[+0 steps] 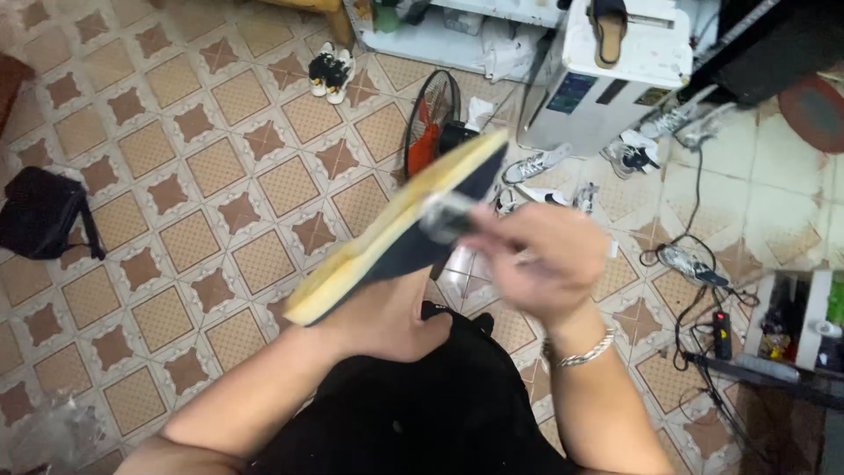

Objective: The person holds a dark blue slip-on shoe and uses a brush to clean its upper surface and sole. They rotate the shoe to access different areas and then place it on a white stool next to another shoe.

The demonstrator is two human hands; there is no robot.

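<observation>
My left hand (387, 321) grips a flat shoe sole or sandal (396, 230) from below; it is yellowish along the edge and dark on its face, tilted up to the right. Close in front of the sole's upper part, my right hand (541, 259) is blurred and closed on a small pale object (447, 216) that touches the dark face. I cannot tell what that object is. A silver bracelet (580, 354) sits on my right wrist. My dark-clothed lap (422, 413) is below both hands.
Patterned floor tiles (220, 176) spread to the left. A black bag (40, 214) lies far left, a pair of shoes (331, 72) at the top, a floor fan (431, 123) behind the sole. A white machine (615, 79), loose shoes and cables (694, 299) crowd the right.
</observation>
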